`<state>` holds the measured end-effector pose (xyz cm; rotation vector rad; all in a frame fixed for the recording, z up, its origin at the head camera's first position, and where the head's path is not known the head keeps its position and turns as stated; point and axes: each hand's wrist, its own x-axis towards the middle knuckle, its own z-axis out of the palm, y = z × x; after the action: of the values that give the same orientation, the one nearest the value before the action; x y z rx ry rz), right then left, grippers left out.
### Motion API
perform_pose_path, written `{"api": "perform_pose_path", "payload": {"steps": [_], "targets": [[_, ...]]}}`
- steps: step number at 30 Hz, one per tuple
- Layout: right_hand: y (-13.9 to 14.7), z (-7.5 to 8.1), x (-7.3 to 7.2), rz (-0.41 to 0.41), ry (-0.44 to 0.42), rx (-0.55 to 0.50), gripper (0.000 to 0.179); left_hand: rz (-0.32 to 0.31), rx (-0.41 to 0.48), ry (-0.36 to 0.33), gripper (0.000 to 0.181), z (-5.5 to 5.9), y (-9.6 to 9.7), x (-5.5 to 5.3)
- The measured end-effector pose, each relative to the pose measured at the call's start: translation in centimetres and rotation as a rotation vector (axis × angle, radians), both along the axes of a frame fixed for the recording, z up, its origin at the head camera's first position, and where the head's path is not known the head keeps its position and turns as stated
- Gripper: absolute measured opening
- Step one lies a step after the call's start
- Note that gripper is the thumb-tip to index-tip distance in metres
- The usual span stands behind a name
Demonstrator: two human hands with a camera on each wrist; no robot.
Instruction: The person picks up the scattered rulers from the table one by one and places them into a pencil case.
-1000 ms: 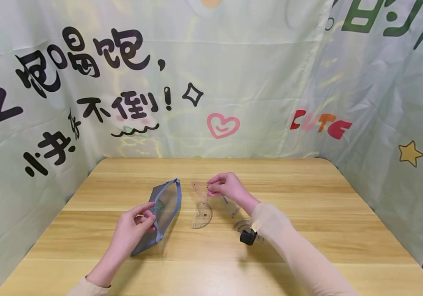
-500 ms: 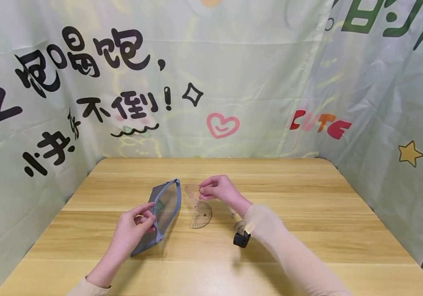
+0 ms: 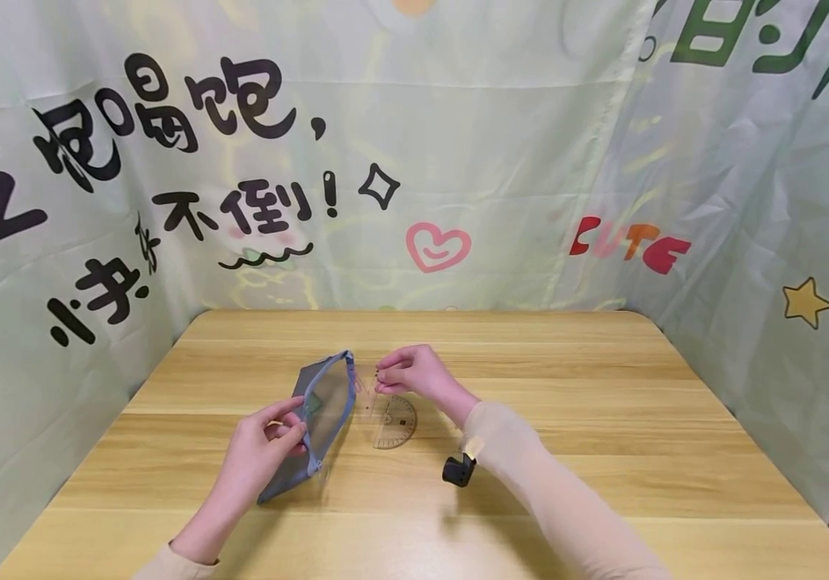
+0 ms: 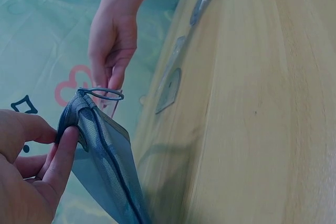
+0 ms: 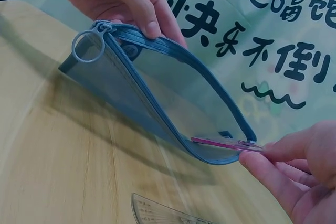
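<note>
In the head view my left hand point(image 3: 258, 447) pinches one side of a blue-grey mesh zip pouch point(image 5: 126, 98), whose mouth gapes toward the right. A ring pull point(image 5: 88, 45) hangs at the zip's end near that hand. My right hand point(image 3: 417, 374) pinches a clear, pink-tinted set square point(image 5: 220, 142) between thumb and fingertips. Its leading end is inside the pouch mouth in the right wrist view, seen nearly edge-on. Below the right hand a clear half-round protractor point(image 3: 395, 423) lies on the table, close to the pouch. A small green patch point(image 3: 314, 403) shows at the pouch's inner side.
More clear pieces point(image 4: 202, 1) lie farther along the wooden table point(image 3: 603, 499) in the left wrist view; my right arm covers them in the head view. A black wrist camera point(image 3: 459, 470) hangs under the right sleeve. A printed cloth point(image 3: 501, 161) surrounds the table's back and sides.
My right hand has moved left with the set square, bringing it from above the protractor to the pouch mouth. The left hand and pouch stay in place.
</note>
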<state>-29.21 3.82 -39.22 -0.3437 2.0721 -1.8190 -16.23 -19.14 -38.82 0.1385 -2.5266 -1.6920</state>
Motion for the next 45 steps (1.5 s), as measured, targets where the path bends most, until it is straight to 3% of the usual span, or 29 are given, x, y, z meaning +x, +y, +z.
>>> {"api": "perform_pose_path", "payload": {"steps": [26,35,45], "targets": [[-3.3,-0.3,0.0,0.015,-0.082,-0.054,0.025,0.0,-0.021,0.006,0.043,0.1,0.4,0.1],[-4.3,-0.5,0.0,0.016,-0.046,-0.023,0.024,0.002,-0.018,-0.001,0.044,0.0,0.4,0.0],[-5.2,-0.5,0.1,0.025,-0.064,-0.022,0.022,0.001,-0.009,-0.001,0.044,0.3,0.3,0.1]]}}
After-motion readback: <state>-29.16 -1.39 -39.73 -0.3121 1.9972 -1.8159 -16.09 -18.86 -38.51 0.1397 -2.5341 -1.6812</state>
